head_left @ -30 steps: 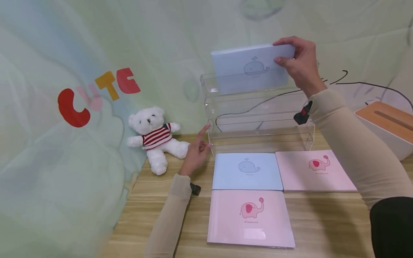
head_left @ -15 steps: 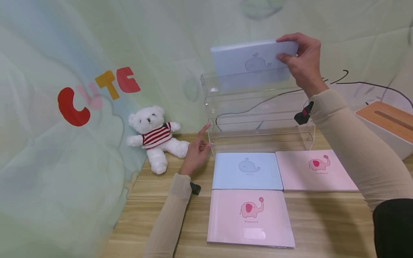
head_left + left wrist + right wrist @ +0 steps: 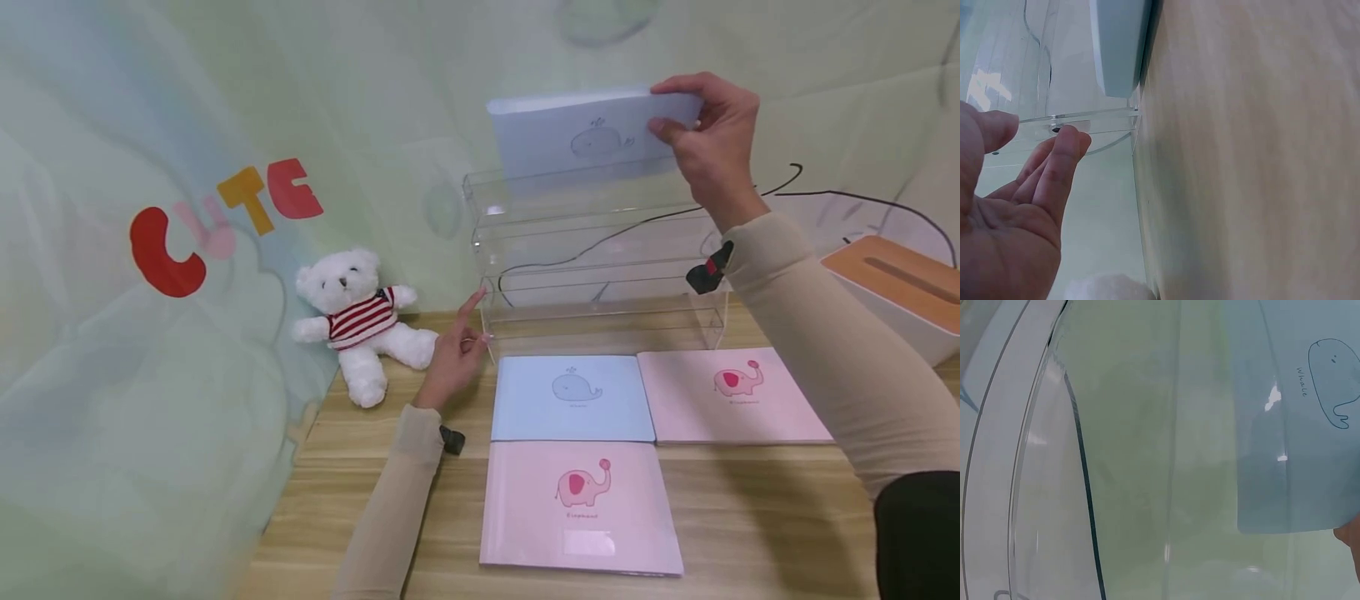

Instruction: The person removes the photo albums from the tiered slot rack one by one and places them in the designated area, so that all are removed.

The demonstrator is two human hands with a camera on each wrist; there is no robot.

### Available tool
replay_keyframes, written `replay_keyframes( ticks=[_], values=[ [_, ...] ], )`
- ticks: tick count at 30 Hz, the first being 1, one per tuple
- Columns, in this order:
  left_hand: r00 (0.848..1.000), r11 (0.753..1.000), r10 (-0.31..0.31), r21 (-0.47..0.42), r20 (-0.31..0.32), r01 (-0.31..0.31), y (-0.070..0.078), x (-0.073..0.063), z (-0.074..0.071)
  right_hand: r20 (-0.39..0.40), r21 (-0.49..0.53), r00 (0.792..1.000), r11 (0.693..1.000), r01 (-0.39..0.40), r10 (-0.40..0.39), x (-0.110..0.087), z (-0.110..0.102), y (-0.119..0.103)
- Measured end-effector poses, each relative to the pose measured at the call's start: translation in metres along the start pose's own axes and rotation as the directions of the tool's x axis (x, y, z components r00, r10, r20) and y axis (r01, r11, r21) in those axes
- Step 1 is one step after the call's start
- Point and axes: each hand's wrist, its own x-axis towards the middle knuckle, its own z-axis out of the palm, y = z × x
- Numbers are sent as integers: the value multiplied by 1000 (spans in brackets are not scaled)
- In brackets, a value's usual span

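Observation:
In the head view, my right hand (image 3: 716, 142) pinches a blue whale notebook (image 3: 555, 129) by its upper right corner. The notebook stands nearly upright, with its lower edge behind the front lip of the top tier of a clear acrylic rack (image 3: 600, 325). The right wrist view shows the notebook's whale drawing (image 3: 1335, 381) and a bit of the hand at the edge. My left hand (image 3: 453, 358) touches the rack's left side, one finger stretched upward. In the left wrist view, the fingertips (image 3: 1071, 142) rest at the side panel, with the thumb apart from them.
Before the rack lie another blue whale notebook (image 3: 573, 417) and two pink elephant notebooks, one at right (image 3: 682, 408) and one in front (image 3: 517, 517). A white teddy bear (image 3: 363, 325) sits left. A box with an orange lid (image 3: 900, 283) stands right.
My right hand has risen slightly and shifted right, lifting the whale notebook higher out of the top tier. My left hand stays at the rack's side.

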Motion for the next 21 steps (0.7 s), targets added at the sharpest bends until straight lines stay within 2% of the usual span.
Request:
replay_keyframes(
  ticks=[3,8,14,21],
  values=[
    [1000,1000,3,3,-3,-3,-1,0,0,-12,-5,999,999,35,-35,-2,-1,-4],
    [1000,1000,4,16,-3,-4,0,0,0,-18,46,998,997,55,-54,-5,-4,-10],
    [1000,1000,3,3,3,-3,0,1,1,-24,-71,994,992,105,-107,-7,-9,-19],
    [1000,1000,-3,2,6,3,2,2,0,-49,-77,992,991,110,-114,-7,-12,-28]
  ],
)
